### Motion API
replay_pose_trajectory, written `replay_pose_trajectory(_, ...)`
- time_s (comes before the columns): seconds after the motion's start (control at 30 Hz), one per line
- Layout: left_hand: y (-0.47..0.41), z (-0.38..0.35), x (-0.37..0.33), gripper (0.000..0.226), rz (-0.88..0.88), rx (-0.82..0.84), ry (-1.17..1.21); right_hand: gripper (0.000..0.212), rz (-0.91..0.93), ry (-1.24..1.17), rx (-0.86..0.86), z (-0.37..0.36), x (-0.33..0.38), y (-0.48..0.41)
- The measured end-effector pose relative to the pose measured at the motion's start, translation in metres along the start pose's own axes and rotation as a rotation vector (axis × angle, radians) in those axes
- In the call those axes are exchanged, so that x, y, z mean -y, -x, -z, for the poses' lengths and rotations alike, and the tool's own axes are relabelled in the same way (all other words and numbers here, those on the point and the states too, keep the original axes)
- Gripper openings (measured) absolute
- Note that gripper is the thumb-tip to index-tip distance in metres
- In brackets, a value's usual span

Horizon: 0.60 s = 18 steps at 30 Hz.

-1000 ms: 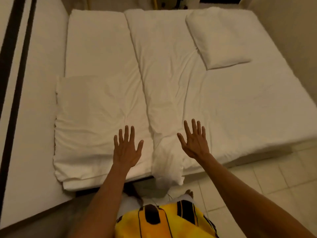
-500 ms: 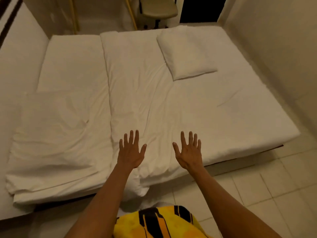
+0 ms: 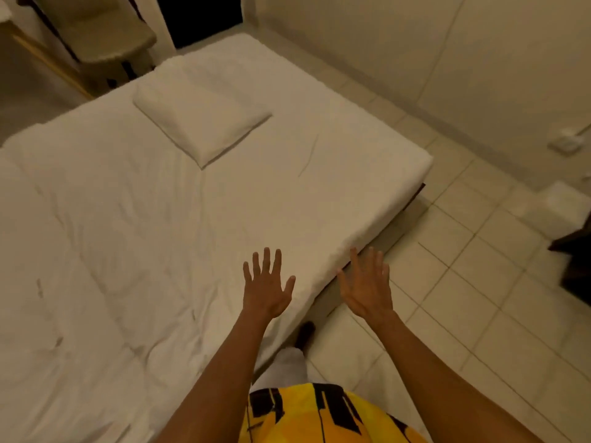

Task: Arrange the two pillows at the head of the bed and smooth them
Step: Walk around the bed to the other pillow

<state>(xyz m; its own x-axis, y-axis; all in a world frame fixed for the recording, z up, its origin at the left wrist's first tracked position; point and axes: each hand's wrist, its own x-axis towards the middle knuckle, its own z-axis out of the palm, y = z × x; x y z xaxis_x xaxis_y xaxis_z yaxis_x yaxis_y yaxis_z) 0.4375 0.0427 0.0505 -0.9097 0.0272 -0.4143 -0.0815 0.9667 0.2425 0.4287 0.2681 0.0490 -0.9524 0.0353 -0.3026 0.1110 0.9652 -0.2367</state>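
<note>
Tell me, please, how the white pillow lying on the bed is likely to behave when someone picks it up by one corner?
The pillow looks soft and plump, with rounded edges, so it would probably sag rather than stay flat. It seems light for its bulk. Its smooth cover may slide easily over the sheet if pushed, so it is unlikely to roll or tip.

view: I am turning to my right, second pillow is leaving sight | right hand point(image 3: 367, 287): now moving over bed edge and floor point(image 3: 479, 282) | left hand point(image 3: 265, 287): nearing that edge
</note>
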Motion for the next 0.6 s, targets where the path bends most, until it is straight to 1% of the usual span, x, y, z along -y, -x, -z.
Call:
replay_pose_trajectory(0.17, -0.052, -0.010, -0.068, 0.078, -0.194, 0.050, -0.107, 0.074, -0.151, -0.009, -0.019, 0.023, -0.058, -0.009)
replay_pose_trajectory(0.27, -0.078, -0.013, -0.106, 0.074, -0.310, 0.010, -0.122, 0.079, -0.213, -0.033, -0.021, 0.032, -0.089, -0.021)
replay_pose_trajectory(0.33, -0.103, -0.007, -0.132, 0.070, -0.390, -0.020, -0.160, 0.075, -0.285, -0.053, -0.026, 0.038, -0.112, -0.040)
replay_pose_trajectory(0.4, -0.120, 0.002, -0.160, 0.070, -0.442, -0.016, -0.179, 0.071, -0.345, -0.059, -0.007, 0.045, -0.138, -0.050)
replay_pose_trajectory(0.5, -0.149, 0.012, -0.202, 0.070, -0.515, -0.024, -0.239, 0.072, -0.425, -0.067, -0.048, 0.057, -0.172, -0.068)
replay_pose_trajectory(0.6, -0.188, 0.017, -0.247, 0.073, -0.534, -0.013, -0.307, 0.073, -0.487, -0.133, -0.039, 0.074, -0.205, -0.096)
